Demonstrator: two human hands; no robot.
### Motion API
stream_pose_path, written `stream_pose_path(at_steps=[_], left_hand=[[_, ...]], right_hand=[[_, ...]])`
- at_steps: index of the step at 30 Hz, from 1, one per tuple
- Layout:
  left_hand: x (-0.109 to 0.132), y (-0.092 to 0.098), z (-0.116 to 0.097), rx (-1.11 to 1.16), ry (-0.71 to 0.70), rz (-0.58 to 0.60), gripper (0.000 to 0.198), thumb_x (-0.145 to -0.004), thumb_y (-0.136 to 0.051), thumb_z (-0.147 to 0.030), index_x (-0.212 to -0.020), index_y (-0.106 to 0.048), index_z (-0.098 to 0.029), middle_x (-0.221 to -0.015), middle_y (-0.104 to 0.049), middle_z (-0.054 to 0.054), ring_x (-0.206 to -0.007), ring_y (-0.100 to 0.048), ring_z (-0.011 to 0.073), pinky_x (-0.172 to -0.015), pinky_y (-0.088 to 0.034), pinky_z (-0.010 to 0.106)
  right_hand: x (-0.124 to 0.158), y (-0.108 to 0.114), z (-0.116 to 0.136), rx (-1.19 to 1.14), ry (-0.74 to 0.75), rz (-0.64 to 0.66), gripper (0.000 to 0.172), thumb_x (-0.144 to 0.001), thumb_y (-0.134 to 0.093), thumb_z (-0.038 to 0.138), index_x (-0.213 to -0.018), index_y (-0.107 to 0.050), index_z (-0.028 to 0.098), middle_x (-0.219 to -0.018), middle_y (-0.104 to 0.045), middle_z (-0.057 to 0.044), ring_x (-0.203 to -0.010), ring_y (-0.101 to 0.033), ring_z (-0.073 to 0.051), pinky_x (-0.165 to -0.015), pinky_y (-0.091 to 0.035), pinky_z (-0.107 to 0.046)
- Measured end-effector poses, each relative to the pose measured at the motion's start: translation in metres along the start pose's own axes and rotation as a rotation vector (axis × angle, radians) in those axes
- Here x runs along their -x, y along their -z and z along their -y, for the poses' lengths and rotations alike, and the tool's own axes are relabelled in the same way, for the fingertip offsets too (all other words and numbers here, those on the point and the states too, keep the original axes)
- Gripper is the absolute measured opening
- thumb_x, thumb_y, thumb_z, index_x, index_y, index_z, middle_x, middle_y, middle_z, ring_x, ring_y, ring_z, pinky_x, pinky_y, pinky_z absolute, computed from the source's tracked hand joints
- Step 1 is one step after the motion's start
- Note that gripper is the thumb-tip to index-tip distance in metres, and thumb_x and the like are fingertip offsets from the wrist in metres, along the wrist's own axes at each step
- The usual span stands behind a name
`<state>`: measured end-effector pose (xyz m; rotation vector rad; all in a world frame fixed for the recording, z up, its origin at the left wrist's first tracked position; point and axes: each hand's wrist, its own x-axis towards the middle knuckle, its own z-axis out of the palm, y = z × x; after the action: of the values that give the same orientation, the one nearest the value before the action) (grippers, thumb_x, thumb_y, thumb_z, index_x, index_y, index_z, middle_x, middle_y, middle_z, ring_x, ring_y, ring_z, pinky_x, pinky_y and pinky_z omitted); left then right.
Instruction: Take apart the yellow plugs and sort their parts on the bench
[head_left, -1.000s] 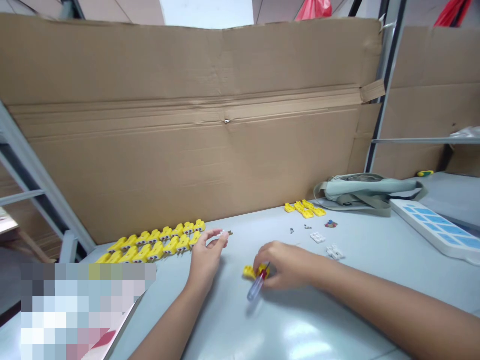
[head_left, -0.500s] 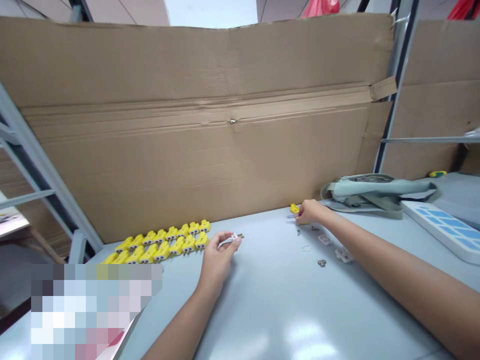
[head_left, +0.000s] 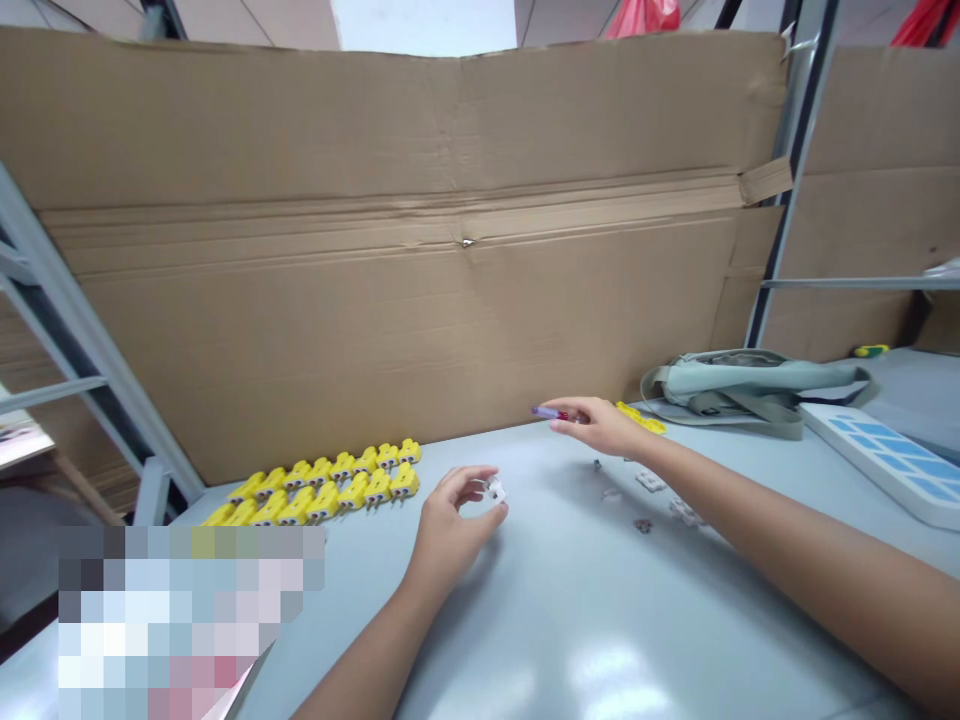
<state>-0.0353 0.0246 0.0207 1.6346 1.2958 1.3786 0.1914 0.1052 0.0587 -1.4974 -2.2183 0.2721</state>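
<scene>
My left hand (head_left: 459, 515), thumb and fingers closed, holds a small white plastic plug insert (head_left: 496, 490) above the table. My right hand (head_left: 594, 424) is closed around a small screwdriver (head_left: 551, 412) with a translucent purple and red handle; its shaft is hidden. Just behind my right wrist, yellow plug covers (head_left: 642, 418) lie by the cardboard. Below my right forearm are white plug inserts (head_left: 651, 481), a small pile of metal screws (head_left: 643, 526) and a few tiny parts. To the left stand two rows of yellow plugs (head_left: 324, 502) with metal pins.
A cardboard wall (head_left: 420, 330) closes off the back of the table (head_left: 570, 620). At the right lie a grey-green bag (head_left: 739, 385) with a strap and a white-and-blue panel (head_left: 889, 460). A metal frame (head_left: 82, 350) rises at the left. The lower left is pixelated.
My right hand has moved left, away from the yellow covers, with the screwdriver in it. My left hand has shifted slightly right, and the white insert is turned differently.
</scene>
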Motion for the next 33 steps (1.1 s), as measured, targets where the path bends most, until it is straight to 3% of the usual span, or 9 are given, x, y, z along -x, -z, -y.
stream_pose_path(at_steps=[3, 5, 8, 11, 14, 20, 24, 33], left_hand=[[0.004, -0.003, -0.002, 0.048, -0.023, 0.060, 0.028, -0.060, -0.064, -0.016, -0.086, -0.053, -0.019, -0.093, -0.057, 0.003, -0.085, -0.061, 0.0174, -0.080, -0.048, 0.031], [0.007, -0.006, -0.003, 0.070, -0.047, 0.121, 0.026, -0.063, -0.060, -0.014, -0.086, -0.050, -0.019, -0.091, -0.054, 0.002, -0.083, -0.061, 0.0163, -0.077, -0.049, 0.030], [0.012, -0.009, -0.004, 0.006, -0.120, 0.180, 0.027, -0.064, -0.057, -0.010, -0.089, -0.050, -0.019, -0.090, -0.055, 0.003, -0.082, -0.060, 0.0161, -0.078, -0.048, 0.030], [0.016, -0.010, -0.006, -0.111, -0.226, 0.227, 0.032, -0.063, -0.053, -0.005, -0.091, -0.054, -0.018, -0.091, -0.058, 0.005, -0.086, -0.058, 0.0176, -0.082, -0.047, 0.032], [0.018, -0.011, -0.009, -0.212, -0.302, 0.285, 0.036, -0.062, -0.049, -0.001, -0.091, -0.057, -0.020, -0.090, -0.060, 0.004, -0.085, -0.057, 0.0178, -0.080, -0.047, 0.032], [0.016, -0.010, -0.011, -0.263, -0.343, 0.204, 0.023, -0.065, -0.066, -0.013, -0.087, -0.062, -0.019, -0.085, -0.062, 0.004, -0.075, -0.058, 0.0161, -0.070, -0.048, 0.028], [0.016, -0.008, -0.013, -0.361, -0.393, 0.156, 0.020, -0.066, -0.072, -0.026, -0.084, -0.067, -0.019, -0.076, -0.066, 0.004, -0.071, -0.060, 0.0181, -0.065, -0.047, 0.029], [0.013, -0.009, -0.015, -0.363, -0.353, 0.293, 0.015, -0.070, -0.070, -0.026, -0.084, -0.073, -0.024, -0.079, -0.072, 0.003, -0.068, -0.064, 0.0176, -0.064, -0.049, 0.027]], right_hand=[[0.028, -0.003, 0.026, -0.341, 0.283, 0.029, 0.023, -0.086, -0.040, 0.030, -0.100, -0.055, 0.018, -0.075, -0.058, 0.000, -0.063, -0.049, -0.011, -0.056, -0.037, -0.022], [0.046, -0.007, 0.040, -0.481, 0.334, 0.024, 0.012, -0.084, -0.041, 0.020, -0.085, -0.052, 0.018, -0.076, -0.056, 0.000, -0.064, -0.048, -0.010, -0.058, -0.037, -0.022], [0.065, -0.016, 0.052, -0.525, 0.247, -0.002, 0.002, -0.077, -0.049, 0.019, -0.079, -0.048, 0.019, -0.070, -0.053, 0.002, -0.061, -0.046, -0.010, -0.055, -0.035, -0.021], [0.070, -0.027, 0.056, -0.466, 0.187, 0.033, 0.020, -0.068, -0.063, 0.029, -0.081, -0.051, 0.018, -0.063, -0.052, 0.003, -0.057, -0.045, -0.010, -0.051, -0.034, -0.021], [0.068, -0.035, 0.055, -0.445, 0.159, 0.061, 0.020, -0.069, -0.063, 0.034, -0.074, -0.055, 0.017, -0.060, -0.053, 0.002, -0.054, -0.044, -0.009, -0.050, -0.032, -0.021], [0.068, -0.039, 0.052, -0.484, 0.097, 0.067, 0.008, -0.072, -0.058, 0.023, -0.069, -0.056, 0.016, -0.061, -0.055, 0.002, -0.054, -0.044, -0.009, -0.048, -0.031, -0.020], [0.068, -0.038, 0.050, -0.530, 0.044, 0.122, 0.012, -0.075, -0.055, 0.027, -0.069, -0.055, 0.016, -0.060, -0.054, 0.002, -0.053, -0.043, -0.009, -0.047, -0.030, -0.020], [0.063, -0.033, 0.042, -0.614, 0.080, 0.252, 0.016, -0.073, -0.049, 0.019, -0.064, -0.062, 0.015, -0.056, -0.051, 0.003, -0.051, -0.040, -0.008, -0.048, -0.027, -0.020]])
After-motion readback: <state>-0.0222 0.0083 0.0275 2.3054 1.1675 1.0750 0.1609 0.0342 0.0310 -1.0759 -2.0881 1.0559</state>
